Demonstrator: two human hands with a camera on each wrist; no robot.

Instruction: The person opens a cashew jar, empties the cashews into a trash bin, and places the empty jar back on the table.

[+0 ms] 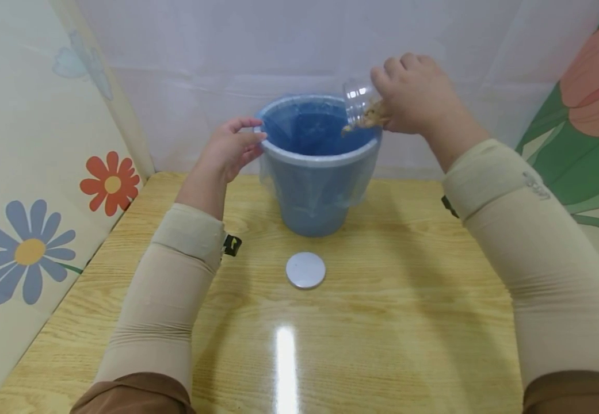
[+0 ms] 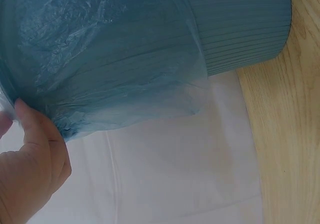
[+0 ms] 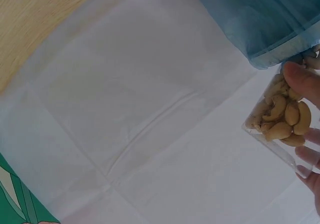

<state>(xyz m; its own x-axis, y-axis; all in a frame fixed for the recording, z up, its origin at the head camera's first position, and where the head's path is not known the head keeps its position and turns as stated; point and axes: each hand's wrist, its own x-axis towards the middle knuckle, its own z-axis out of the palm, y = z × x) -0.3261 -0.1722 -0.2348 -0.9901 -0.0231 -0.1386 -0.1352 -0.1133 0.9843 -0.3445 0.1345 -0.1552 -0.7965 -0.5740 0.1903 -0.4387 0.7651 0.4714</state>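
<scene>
A blue trash can point(image 1: 312, 198) with a clear plastic bag point(image 2: 125, 68) folded over its rim stands upright on the table. My left hand point(image 1: 231, 148) pinches the left side of the rim between thumb and fingers, bag included. On the other side, my right hand point(image 1: 415, 92) grips a clear plastic jar point(image 1: 356, 100) from above, tilted with its mouth over the can's opening. Cashews point(image 3: 285, 116) fill part of the jar, and some are at its mouth in the head view. The can's bottom inside is out of sight.
A round white lid point(image 1: 305, 270) lies on the wooden table point(image 1: 382, 322) in front of the can. Behind the can hangs a white cloth point(image 1: 226, 52). Flower-printed panels point(image 1: 19, 144) flank the table on both sides.
</scene>
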